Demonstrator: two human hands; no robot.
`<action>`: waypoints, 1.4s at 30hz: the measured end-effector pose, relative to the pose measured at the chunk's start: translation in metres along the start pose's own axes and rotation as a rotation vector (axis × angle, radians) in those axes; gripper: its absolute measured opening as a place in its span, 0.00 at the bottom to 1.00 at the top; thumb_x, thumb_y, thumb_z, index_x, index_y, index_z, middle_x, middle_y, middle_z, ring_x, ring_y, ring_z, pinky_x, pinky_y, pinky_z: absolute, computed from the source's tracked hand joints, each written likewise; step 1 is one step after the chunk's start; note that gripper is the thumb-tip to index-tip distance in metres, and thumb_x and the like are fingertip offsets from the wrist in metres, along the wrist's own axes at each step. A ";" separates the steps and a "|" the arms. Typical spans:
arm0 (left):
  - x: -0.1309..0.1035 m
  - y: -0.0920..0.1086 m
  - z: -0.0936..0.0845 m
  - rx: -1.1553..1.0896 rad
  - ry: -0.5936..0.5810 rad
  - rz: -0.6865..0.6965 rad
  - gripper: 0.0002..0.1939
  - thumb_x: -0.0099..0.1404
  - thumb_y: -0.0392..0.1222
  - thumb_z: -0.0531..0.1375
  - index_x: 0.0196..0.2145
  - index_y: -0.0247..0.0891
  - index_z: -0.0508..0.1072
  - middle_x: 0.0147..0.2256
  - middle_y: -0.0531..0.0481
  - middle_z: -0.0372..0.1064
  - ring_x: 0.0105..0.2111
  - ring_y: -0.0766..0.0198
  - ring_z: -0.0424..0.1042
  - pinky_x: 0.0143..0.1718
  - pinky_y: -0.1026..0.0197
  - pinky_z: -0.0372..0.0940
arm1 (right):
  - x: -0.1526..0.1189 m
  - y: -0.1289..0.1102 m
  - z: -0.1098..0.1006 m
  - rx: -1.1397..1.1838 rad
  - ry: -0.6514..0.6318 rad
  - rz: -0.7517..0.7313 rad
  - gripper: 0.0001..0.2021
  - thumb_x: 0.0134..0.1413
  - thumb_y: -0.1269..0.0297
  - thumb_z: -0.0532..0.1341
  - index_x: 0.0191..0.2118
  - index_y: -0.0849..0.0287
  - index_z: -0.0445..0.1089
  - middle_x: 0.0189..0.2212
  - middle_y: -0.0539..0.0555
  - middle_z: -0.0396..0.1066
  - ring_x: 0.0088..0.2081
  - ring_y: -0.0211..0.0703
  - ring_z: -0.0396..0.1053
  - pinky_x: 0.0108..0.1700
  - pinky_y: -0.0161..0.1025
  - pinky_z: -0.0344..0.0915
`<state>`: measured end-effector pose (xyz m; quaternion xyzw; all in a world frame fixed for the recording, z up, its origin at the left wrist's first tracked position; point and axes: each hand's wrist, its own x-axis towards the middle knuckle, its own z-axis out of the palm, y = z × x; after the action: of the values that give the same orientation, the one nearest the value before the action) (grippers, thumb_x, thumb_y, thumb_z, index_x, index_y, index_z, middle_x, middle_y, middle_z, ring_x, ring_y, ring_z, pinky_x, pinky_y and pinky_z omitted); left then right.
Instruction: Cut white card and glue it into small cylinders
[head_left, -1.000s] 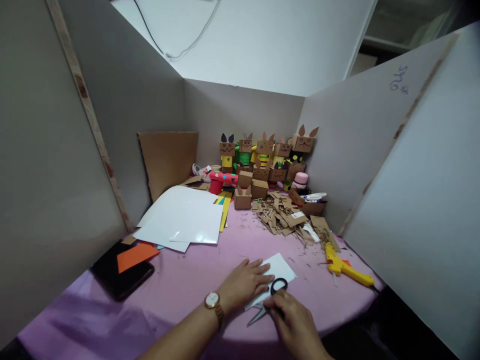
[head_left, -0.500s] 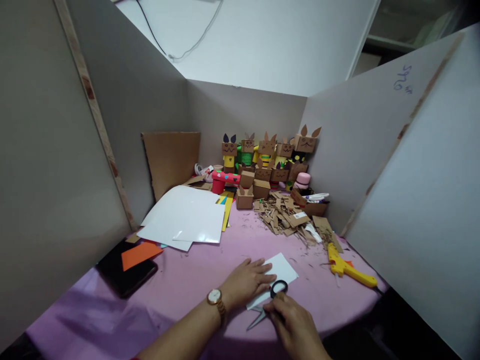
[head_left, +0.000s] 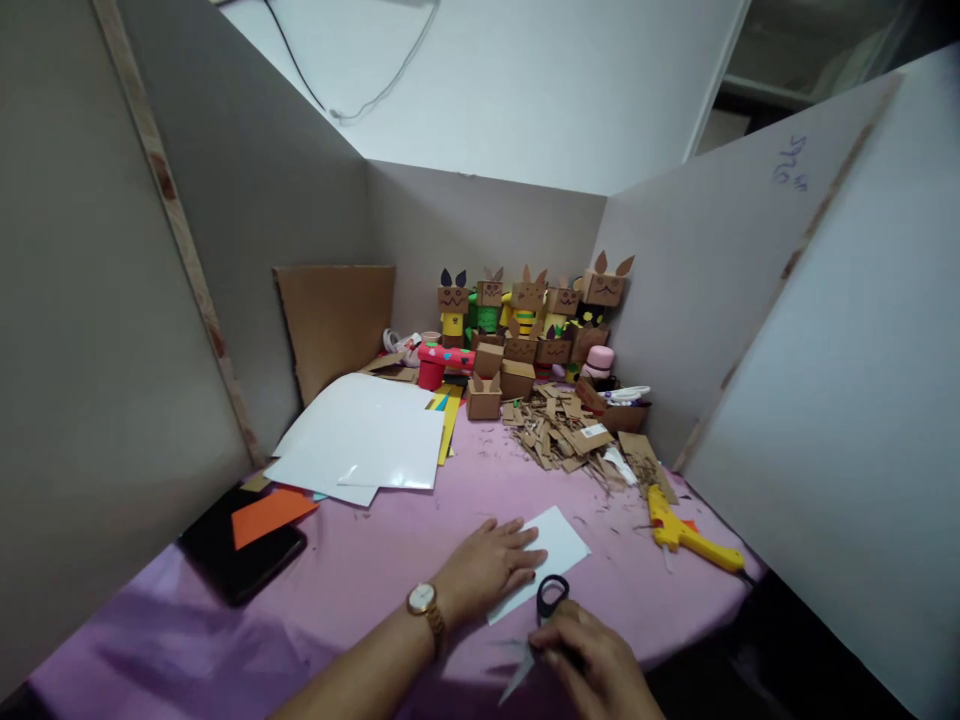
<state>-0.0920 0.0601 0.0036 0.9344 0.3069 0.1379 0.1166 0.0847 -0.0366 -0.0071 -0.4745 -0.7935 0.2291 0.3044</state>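
Right hand (head_left: 596, 665) grips the black-handled scissors (head_left: 541, 625) and has drawn them back toward the desk's near edge, off the white card (head_left: 544, 555). Left hand (head_left: 487, 565) stays flat, fingers spread, pinning that card.

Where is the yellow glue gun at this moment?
In the head view, the yellow glue gun lies on the purple tablecloth at the right, beside the cardboard scraps, apart from both hands.

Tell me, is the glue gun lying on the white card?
No, the yellow glue gun lies on the purple cloth to the right, apart from the white card under the left hand.
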 end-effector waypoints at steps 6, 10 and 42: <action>-0.002 0.005 -0.004 0.046 0.050 -0.054 0.19 0.67 0.45 0.51 0.55 0.47 0.63 0.58 0.43 0.59 0.58 0.51 0.57 0.55 0.44 0.53 | 0.022 0.037 -0.036 -0.203 0.323 0.207 0.13 0.59 0.66 0.49 0.41 0.56 0.70 0.39 0.57 0.72 0.41 0.46 0.71 0.41 0.38 0.65; -0.004 0.002 -0.004 0.015 0.087 -0.159 0.25 0.64 0.50 0.54 0.58 0.44 0.60 0.59 0.41 0.58 0.58 0.49 0.57 0.57 0.43 0.52 | 0.056 0.064 -0.056 -0.509 0.443 0.374 0.16 0.58 0.72 0.48 0.44 0.59 0.70 0.39 0.60 0.72 0.41 0.50 0.70 0.40 0.42 0.64; -0.003 -0.011 -0.002 -0.340 0.384 -0.240 0.31 0.59 0.34 0.56 0.59 0.46 0.55 0.47 0.45 0.65 0.47 0.56 0.65 0.50 0.57 0.62 | 0.077 0.064 -0.026 0.193 0.354 0.221 0.15 0.58 0.59 0.48 0.31 0.60 0.68 0.26 0.52 0.72 0.30 0.44 0.70 0.32 0.34 0.65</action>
<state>-0.1012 0.0667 0.0016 0.8152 0.4042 0.3472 0.2270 0.1142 0.0630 -0.0099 -0.5600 -0.6452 0.2491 0.4561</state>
